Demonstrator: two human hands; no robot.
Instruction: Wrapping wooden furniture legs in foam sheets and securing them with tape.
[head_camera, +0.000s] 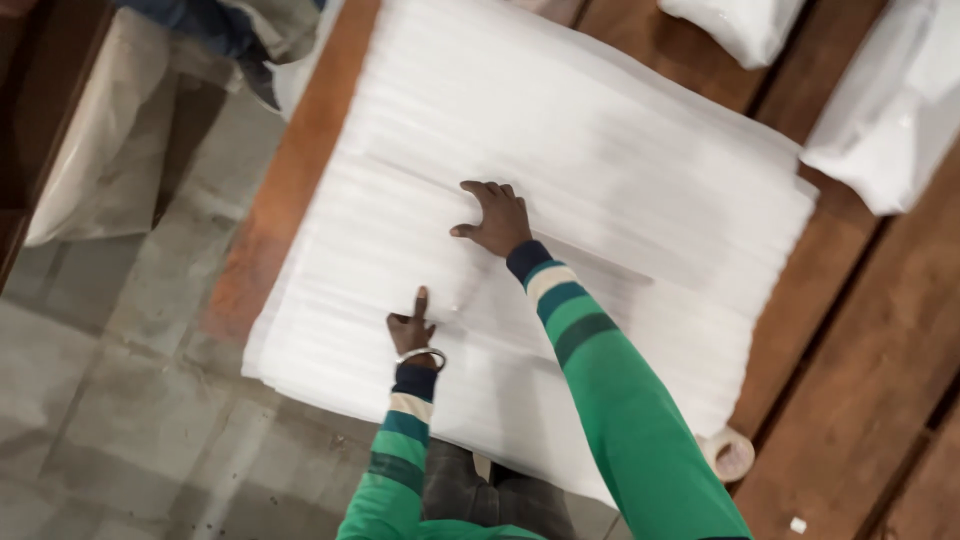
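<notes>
I see a big stack of white foam sheets (560, 200) lying flat on the wooden counter (850, 350), its long side running from 7 o'clock up to 1 o'clock. The sheets look thin, soft and ribbed. My right hand (495, 218) rests spread wide on top. My left hand (412, 328) points one finger at the sheets, holding nothing. Two white bags (890, 110) sit at 2 o'clock, and a tape roll (730, 455) at 5 o'clock

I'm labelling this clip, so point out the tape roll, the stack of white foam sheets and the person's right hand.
tape roll (732, 455), head view, on its rim.
stack of white foam sheets (620, 150), head view, on the bare top sheet.
right hand (494, 220), head view, on its back.
</notes>
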